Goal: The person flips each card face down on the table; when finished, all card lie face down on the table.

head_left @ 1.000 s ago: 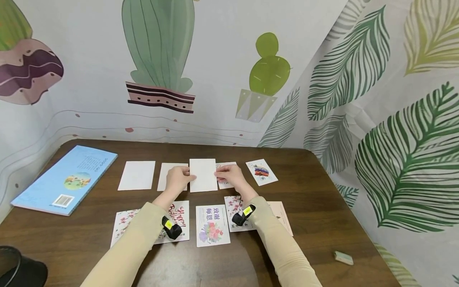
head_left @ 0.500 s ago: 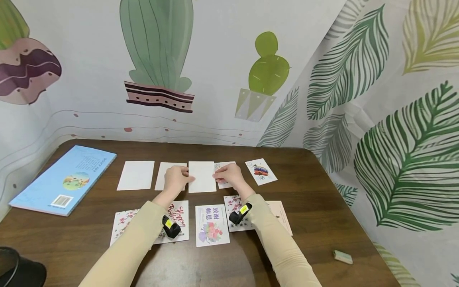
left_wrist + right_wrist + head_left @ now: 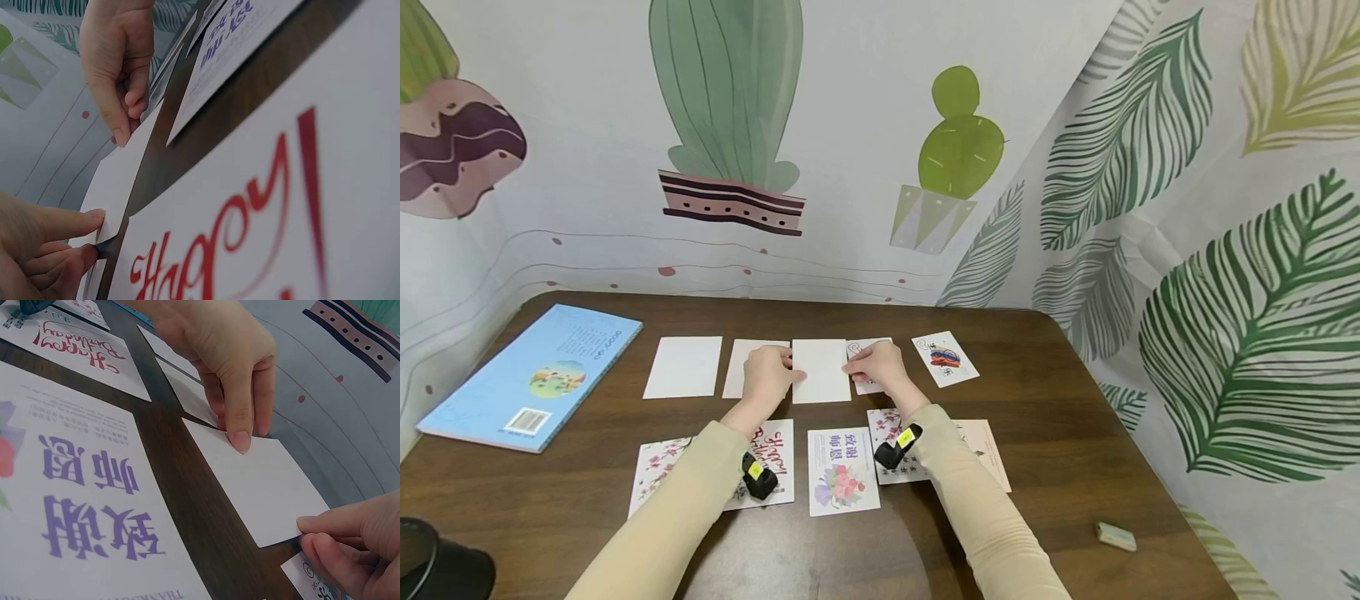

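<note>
A blank white card [image 3: 822, 371] is in the middle of the back row, pinched at both side edges. My left hand [image 3: 765, 377] holds its left edge, thumb on top, and partly covers another blank card [image 3: 741, 367]. On the opposite edge, my right hand [image 3: 880, 367] pinches the card with thumb and fingers, in front of a printed card [image 3: 868, 387]. The right wrist view shows the left thumb [image 3: 240, 434] over the card's edge. In the left wrist view, the held card [image 3: 119, 178] lies close to the tabletop; whether it touches cannot be told.
A further blank card [image 3: 682, 367] and a card with a colourful drawing [image 3: 945, 358] end the back row. Nearer lie a flower card [image 3: 843, 472], a Happy Birthday card [image 3: 775, 450] and others. A blue book [image 3: 561, 358], black container [image 3: 445, 558] and small block [image 3: 1116, 537] lie around.
The held card has come down slightly and lies flatter between both hands. The grip of each hand is unchanged. Other cards stay put.
</note>
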{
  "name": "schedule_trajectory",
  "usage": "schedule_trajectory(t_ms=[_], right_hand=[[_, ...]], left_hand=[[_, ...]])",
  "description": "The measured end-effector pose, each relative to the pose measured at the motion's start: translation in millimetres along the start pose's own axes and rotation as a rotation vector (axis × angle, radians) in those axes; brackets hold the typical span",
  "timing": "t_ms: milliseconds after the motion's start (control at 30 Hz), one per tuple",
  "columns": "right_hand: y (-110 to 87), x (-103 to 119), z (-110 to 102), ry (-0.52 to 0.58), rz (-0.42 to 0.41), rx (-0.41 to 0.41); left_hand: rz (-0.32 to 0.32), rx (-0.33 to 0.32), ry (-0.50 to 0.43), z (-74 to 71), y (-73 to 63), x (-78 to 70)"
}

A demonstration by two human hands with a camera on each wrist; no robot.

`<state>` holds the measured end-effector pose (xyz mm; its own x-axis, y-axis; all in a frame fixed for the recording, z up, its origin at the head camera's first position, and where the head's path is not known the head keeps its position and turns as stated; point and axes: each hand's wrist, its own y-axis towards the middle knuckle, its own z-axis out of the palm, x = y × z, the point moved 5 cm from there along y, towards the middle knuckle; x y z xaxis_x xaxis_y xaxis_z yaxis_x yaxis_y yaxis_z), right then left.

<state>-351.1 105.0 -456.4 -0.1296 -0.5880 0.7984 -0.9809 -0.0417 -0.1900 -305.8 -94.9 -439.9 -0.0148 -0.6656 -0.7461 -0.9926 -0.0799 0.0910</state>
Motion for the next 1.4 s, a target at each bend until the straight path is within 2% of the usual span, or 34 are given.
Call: schedule_trajectory(t_ms=[467, 633, 733, 900, 1000, 1133, 1400], right_hand=[[-2.2, 2, -2, -0.004, -0.02, -0.026], [-3.6, 3, -6, -0.008, -0.069, -0.031], [-3.7, 3, -11, 0.027, -0.124, -0.036], [-4.1, 0, -26, 0.177, -0.191, -0.04], [-5.7, -4, -41, 0.224, -0.21, -0.065], [-6.5, -10, -59, 0.223, -0.228, -0.087], [-7.7, -28, -77, 0.09, -0.215, -0.066]], left_hand=[[0.003, -0.011, -0.001, 0.7, -1.3, -1.3], [-0.001, -0.005, 0.005, 0.9, -1.4, -2.0], [0.001, -0.004, 0.011, 0.9, -1.5, -1.6], [0.027, -0.013, -0.008, 2.2, -0.2, -2.9], [0.065, 0.011, -0.048, 7.0, 1.1, -9.3], [0.1, 0.077, -0.105, 14.8, 2.6, -22.9], [0.153, 0.185, -0.095, 38.5, 8.5, -50.1]])
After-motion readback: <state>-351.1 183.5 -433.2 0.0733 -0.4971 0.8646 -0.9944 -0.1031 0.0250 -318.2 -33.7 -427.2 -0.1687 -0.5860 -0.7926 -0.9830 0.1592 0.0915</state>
